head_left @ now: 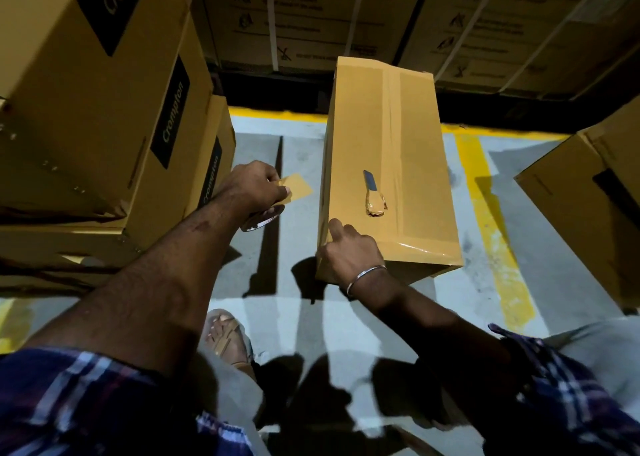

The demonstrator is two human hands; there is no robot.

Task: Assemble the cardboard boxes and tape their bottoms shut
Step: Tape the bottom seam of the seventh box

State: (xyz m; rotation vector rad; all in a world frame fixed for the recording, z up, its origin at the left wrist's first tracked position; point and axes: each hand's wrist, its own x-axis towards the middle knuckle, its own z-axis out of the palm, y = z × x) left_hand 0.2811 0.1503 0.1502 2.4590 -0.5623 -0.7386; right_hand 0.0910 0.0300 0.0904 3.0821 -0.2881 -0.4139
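Note:
A tall brown cardboard box (408, 150) stands on the floor ahead of me, its upper face closed with a long strip of brown tape down the middle. A small blade with a tape-wrapped handle (374, 195) lies on that face. My right hand (349, 254) presses on the box's near left corner, index finger stretched along the edge. Left of the box, my left hand (256, 188) holds a tape roll (263, 218) and pinches a pulled-out piece of brown tape (296, 187) above the floor.
Printed cartons (104, 109) are stacked close on the left. More cartons (346, 15) line the back behind a yellow floor line (491, 213). Another carton (595, 213) stands at the right. My sandalled foot (227, 337) rests on the grey floor below.

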